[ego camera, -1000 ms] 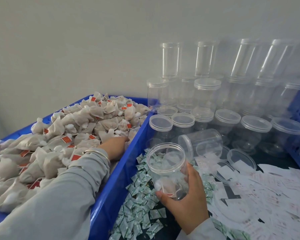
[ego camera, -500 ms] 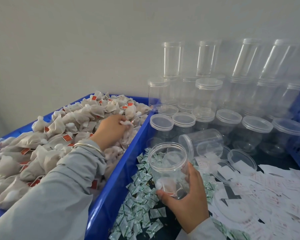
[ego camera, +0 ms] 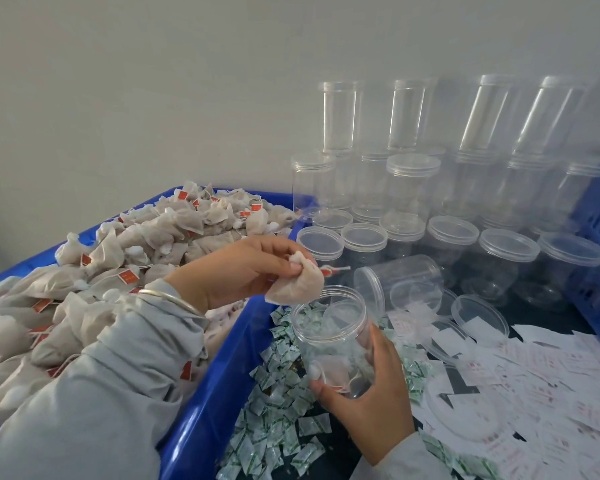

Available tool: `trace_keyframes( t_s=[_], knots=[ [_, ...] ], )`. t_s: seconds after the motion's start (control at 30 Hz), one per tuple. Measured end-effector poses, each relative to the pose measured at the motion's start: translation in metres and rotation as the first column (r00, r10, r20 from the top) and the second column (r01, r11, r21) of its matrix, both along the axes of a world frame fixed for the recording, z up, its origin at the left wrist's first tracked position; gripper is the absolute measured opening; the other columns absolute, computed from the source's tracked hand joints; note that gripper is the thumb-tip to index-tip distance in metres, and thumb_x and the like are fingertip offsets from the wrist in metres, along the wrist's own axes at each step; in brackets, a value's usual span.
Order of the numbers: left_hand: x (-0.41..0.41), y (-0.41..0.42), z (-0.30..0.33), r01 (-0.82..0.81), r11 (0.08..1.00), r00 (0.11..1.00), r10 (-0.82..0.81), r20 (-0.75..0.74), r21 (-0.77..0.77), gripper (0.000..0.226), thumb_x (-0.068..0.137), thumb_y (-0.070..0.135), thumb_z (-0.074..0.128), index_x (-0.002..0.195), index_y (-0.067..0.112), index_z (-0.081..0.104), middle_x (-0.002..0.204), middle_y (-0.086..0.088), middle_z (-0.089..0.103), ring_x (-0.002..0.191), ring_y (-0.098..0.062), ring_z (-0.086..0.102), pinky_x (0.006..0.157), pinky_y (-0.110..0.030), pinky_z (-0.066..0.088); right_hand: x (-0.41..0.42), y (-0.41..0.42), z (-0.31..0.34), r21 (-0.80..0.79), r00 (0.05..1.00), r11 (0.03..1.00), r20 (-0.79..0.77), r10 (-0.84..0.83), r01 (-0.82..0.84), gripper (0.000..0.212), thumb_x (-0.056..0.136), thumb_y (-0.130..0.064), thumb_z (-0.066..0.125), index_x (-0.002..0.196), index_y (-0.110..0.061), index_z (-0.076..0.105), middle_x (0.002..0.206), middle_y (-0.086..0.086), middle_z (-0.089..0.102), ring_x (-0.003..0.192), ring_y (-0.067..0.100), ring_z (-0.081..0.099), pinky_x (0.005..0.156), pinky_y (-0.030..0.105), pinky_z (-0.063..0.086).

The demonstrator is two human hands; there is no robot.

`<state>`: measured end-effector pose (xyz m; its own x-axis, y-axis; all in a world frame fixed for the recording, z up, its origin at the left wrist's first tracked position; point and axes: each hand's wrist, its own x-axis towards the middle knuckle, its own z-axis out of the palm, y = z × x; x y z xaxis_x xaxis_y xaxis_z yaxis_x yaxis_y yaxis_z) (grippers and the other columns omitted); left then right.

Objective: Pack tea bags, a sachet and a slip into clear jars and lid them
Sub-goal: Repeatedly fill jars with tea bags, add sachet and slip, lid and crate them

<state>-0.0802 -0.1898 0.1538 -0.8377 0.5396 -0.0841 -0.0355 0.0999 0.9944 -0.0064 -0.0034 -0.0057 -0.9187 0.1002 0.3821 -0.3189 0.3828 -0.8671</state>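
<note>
Left hand (ego camera: pixel 243 271) is pinching a tea bag (ego camera: pixel 297 284) just above the open jar (ego camera: pixel 333 336) my right hand (ego camera: pixel 368 400) is gripping, so I'm centring it over the mouth, tag included.

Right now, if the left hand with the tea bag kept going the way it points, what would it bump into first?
Probably the open jar that the right hand holds: the left hand dangles the tea bag just over its rim, though depth is hard to judge.
</note>
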Motion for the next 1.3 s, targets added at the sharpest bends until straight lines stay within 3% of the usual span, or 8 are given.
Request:
trace_keyframes(
  t_s=[0.2, 0.33, 0.5, 0.7, 0.8, 0.9, 1.03, 1.3],
  knots=[
    [0.004, 0.007, -0.003, 0.070, 0.981, 0.997, -0.073, -0.010, -0.180, 0.021, 0.090, -0.002, 0.051, 0.102, 0.007, 0.066, 0.092, -0.007, 0.066, 0.083, -0.012, 0.064, 0.075, -0.021, 0.055, 0.001, -0.002, 0.000, 0.022, 1.000, 1.000, -0.019, -0.008, 0.009, 0.102, 0.052, -0.061, 0.077, 0.139, -0.025, 0.039, 0.125, -0.024, 0.044, 0.119, -0.003, 0.044, 0.098, 0.032, 0.046],
    [0.002, 0.010, -0.003, -0.073, 0.996, 0.997, 0.070, -0.037, -0.057, 0.029, 0.075, 0.008, 0.063, 0.104, 0.013, 0.065, 0.089, -0.009, 0.062, 0.067, -0.011, 0.061, 0.067, -0.022, 0.054, 0.001, -0.001, -0.003, 0.005, 1.000, 1.000, -0.006, -0.006, 0.006, 0.105, 0.048, -0.060, 0.080, 0.139, -0.030, 0.037, 0.123, -0.036, 0.038, 0.119, -0.011, 0.039, 0.098, 0.029, 0.044],
    [-0.009, -0.004, 0.001, -0.294, 0.955, 0.949, 0.289, -0.129, -0.024, 0.017, 0.090, 0.002, 0.057, 0.091, 0.015, 0.068, 0.079, 0.001, 0.071, 0.065, -0.008, 0.063, 0.065, -0.021, 0.055, 0.002, 0.001, -0.005, -0.003, 1.000, 1.000, -0.004, 0.014, -0.014, 0.102, 0.048, -0.055, 0.086, 0.133, -0.046, 0.029, 0.124, -0.032, 0.039, 0.118, -0.015, 0.036, 0.096, 0.014, 0.036],
    [-0.037, -0.044, -0.007, -0.778, 0.602, 0.611, 0.657, -0.441, -0.180, 0.025, 0.090, 0.003, 0.054, 0.078, 0.022, 0.063, 0.089, 0.000, 0.066, 0.071, -0.010, 0.060, 0.073, -0.027, 0.052, 0.003, -0.001, 0.000, -0.027, 1.000, 0.999, -0.013, 0.020, -0.020, 0.097, 0.047, -0.057, 0.082, 0.127, -0.053, 0.026, 0.127, -0.026, 0.042, 0.121, -0.007, 0.040, 0.098, 0.022, 0.037],
    [-0.046, -0.054, -0.020, -0.747, 0.410, 0.664, 0.418, -0.620, -0.523, 0.026, 0.092, 0.003, 0.047, 0.088, 0.021, 0.064, 0.104, 0.000, 0.064, 0.086, -0.016, 0.057, 0.077, -0.029, 0.047, 0.003, 0.000, 0.000, -0.030, 1.000, 0.999, -0.018, 0.021, -0.021, 0.099, 0.048, -0.055, 0.082, 0.129, -0.049, 0.026, 0.126, -0.029, 0.041, 0.120, -0.010, 0.039, 0.098, 0.021, 0.038],
    [-0.052, -0.053, -0.038, -0.620, 0.263, 0.784, 0.198, -0.588, -0.739, 0.033, 0.092, 0.001, 0.045, 0.114, 0.016, 0.064, 0.125, -0.003, 0.059, 0.107, -0.021, 0.057, 0.084, -0.027, 0.045, 0.003, 0.000, 0.000, -0.035, 0.999, 0.999, -0.016, 0.028, -0.028, 0.097, 0.047, -0.064, 0.082, 0.126, -0.054, 0.026, 0.123, -0.034, 0.039, 0.119, -0.015, 0.036, 0.094, 0.017, 0.035],
    [-0.057, -0.056, -0.057, -0.602, 0.230, 0.797, 0.131, -0.589, -0.765, 0.046, 0.091, 0.003, 0.047, 0.136, 0.015, 0.048, 0.139, -0.009, 0.049, 0.124, -0.026, 0.049, 0.097, -0.032, 0.039, 0.002, 0.001, -0.001, -0.019, 1.000, 1.000, -0.006, 0.020, -0.020, 0.104, 0.047, -0.058, 0.082, 0.136, -0.037, 0.033, 0.126, -0.025, 0.044, 0.118, -0.007, 0.041, 0.099, 0.022, 0.038],
    [-0.066, -0.061, -0.070, -0.548, 0.138, 0.835, 0.035, -0.549, -0.825, 0.051, 0.089, 0.009, 0.054, 0.139, 0.012, 0.042, 0.136, -0.010, 0.052, 0.123, -0.027, 0.049, 0.098, -0.034, 0.041, 0.002, 0.001, -0.001, -0.048, 0.999, 0.998, -0.004, 0.034, -0.034, 0.095, 0.049, -0.046, 0.087, 0.123, -0.056, 0.028, 0.124, -0.033, 0.040, 0.120, -0.016, 0.034, 0.092, 0.010, 0.032]
  ],
)
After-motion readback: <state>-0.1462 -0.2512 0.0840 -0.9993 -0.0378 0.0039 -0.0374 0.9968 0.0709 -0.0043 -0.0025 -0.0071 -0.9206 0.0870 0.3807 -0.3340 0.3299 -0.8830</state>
